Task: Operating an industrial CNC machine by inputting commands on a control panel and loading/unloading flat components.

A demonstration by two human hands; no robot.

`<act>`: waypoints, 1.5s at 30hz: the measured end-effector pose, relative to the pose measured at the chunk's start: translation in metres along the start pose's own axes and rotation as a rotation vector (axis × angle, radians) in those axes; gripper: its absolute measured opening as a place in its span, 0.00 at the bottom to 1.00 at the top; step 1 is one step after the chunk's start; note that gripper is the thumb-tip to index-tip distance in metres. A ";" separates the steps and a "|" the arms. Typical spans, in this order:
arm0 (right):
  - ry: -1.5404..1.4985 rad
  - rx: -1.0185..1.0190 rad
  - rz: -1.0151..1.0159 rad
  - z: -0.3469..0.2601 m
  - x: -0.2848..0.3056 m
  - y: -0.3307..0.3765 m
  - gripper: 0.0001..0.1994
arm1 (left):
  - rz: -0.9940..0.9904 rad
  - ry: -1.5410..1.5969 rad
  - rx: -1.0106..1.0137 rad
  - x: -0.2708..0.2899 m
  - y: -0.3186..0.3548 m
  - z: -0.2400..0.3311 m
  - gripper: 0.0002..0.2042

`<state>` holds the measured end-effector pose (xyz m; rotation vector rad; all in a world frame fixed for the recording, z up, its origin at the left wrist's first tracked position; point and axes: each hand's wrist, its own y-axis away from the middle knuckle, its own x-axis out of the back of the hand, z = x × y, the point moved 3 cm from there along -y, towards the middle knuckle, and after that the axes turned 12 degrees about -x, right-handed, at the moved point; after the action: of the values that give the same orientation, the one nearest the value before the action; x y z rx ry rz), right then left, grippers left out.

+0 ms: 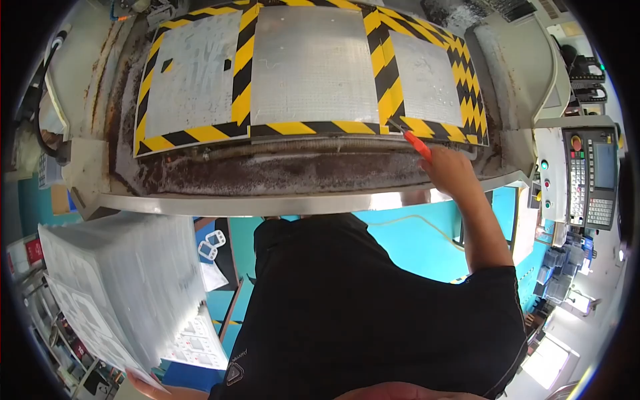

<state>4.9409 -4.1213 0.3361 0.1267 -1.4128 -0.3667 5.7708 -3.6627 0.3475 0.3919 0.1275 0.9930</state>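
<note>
My right hand (450,170) is closed around a slim tool with an orange-red handle (418,145). Its thin, dark tip reaches the yellow-black striped tape (393,100) between the middle and right metal plates; its exact kind is not clear. At the lower left, my left hand (143,385) is at the lower edge of a pale sheet with cut-out shapes (87,327). Its fingers are partly behind that sheet, which leans against a tall stack of whitish sheets (147,267). Striped tape frames the left metal plate (193,73), the middle plate (313,67) and the right plate (427,77).
The plates lie in a machine bed with a stained trough (267,170) and a metal front ledge (300,203). A control panel (590,177) with keys and a red knob stands at the right. A yellowish hose (427,223) lies on the turquoise floor (407,247).
</note>
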 end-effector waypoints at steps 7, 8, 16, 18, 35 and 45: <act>-0.219 -0.079 0.153 -0.014 0.000 -0.171 0.26 | 0.016 0.025 -0.021 0.005 -0.015 0.006 0.30; -0.265 -0.084 0.087 -0.032 0.014 -0.192 0.27 | 0.046 0.034 -0.033 0.026 -0.006 0.002 0.30; -0.215 0.405 0.250 -0.198 -0.076 -0.162 0.25 | 0.156 0.078 -0.115 0.048 -0.019 0.008 0.30; -0.752 -0.068 -0.333 -0.199 -0.025 -0.215 0.29 | 0.181 0.082 -0.138 0.073 -0.015 0.014 0.30; -0.571 -0.209 -0.075 -0.097 -0.019 -0.264 0.29 | 0.259 0.042 -0.192 0.106 0.003 0.029 0.30; -0.015 0.434 0.139 -0.116 -0.010 0.008 0.15 | 0.242 -0.145 -0.138 0.031 -0.015 0.049 0.30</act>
<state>5.0547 -4.1259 0.3100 0.3779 -1.4903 0.0583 5.8131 -3.6568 0.3899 0.3564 -0.1220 1.1999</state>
